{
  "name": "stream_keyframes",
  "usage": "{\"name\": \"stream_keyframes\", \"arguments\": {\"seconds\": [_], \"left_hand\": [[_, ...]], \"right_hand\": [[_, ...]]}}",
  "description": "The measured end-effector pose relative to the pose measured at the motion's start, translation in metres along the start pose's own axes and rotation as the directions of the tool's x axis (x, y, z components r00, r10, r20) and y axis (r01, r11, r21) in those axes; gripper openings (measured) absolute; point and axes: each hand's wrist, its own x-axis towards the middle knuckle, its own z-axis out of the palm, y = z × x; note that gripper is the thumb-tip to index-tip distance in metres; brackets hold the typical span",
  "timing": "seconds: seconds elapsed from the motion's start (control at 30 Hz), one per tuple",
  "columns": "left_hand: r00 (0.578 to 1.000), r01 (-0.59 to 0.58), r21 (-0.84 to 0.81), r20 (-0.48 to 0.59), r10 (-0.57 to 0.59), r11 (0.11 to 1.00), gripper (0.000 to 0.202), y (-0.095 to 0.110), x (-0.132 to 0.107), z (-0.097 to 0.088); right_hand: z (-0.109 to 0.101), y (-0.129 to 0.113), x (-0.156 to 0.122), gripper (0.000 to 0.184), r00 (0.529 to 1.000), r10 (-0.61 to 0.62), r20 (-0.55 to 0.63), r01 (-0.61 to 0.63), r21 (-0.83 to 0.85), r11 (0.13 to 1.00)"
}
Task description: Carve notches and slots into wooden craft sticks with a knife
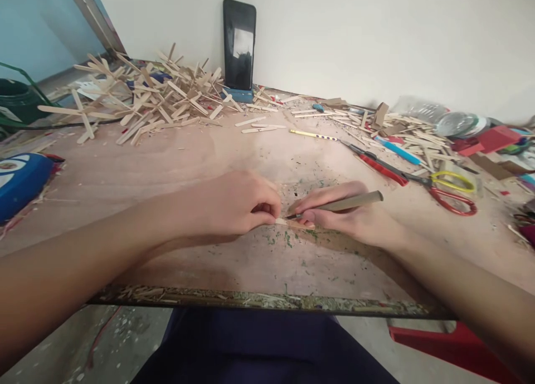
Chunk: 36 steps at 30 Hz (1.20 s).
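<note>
My left hand (234,205) rests on the wooden board (167,166) with its fingers pinched down on a thin wooden stick (288,223) that lies flat. My right hand (351,217) holds a slim tool with a dull olive handle (355,201). Its tip touches the stick just right of my left fingertips. Most of the stick is hidden under the two hands. Green and brown shavings lie scattered around them.
A heap of glued stick crosses (142,100) fills the back left. A black phone (239,44) leans on the wall. Red pliers (378,164), scissors (453,192), a yellow pencil (311,134) and loose sticks lie to the right. A blue object (20,180) sits at the left edge.
</note>
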Motion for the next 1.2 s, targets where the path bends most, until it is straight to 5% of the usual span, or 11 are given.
{"name": "stream_keyframes", "arguments": {"seconds": [0.57, 1.2], "left_hand": [[0.996, -0.086, 0.047, -0.018, 0.087, 0.995, 0.024, 0.0, -0.002, -0.001], [0.981, -0.191, 0.346, 0.11, 0.162, 0.919, 0.048, 0.008, -0.012, -0.004]], "right_hand": [[0.003, -0.001, 0.0, 0.011, 0.998, -0.061, 0.024, 0.061, 0.008, 0.998], [0.009, 0.002, -0.001, 0.01, 0.989, -0.147, 0.007, 0.147, 0.031, 0.989]]}}
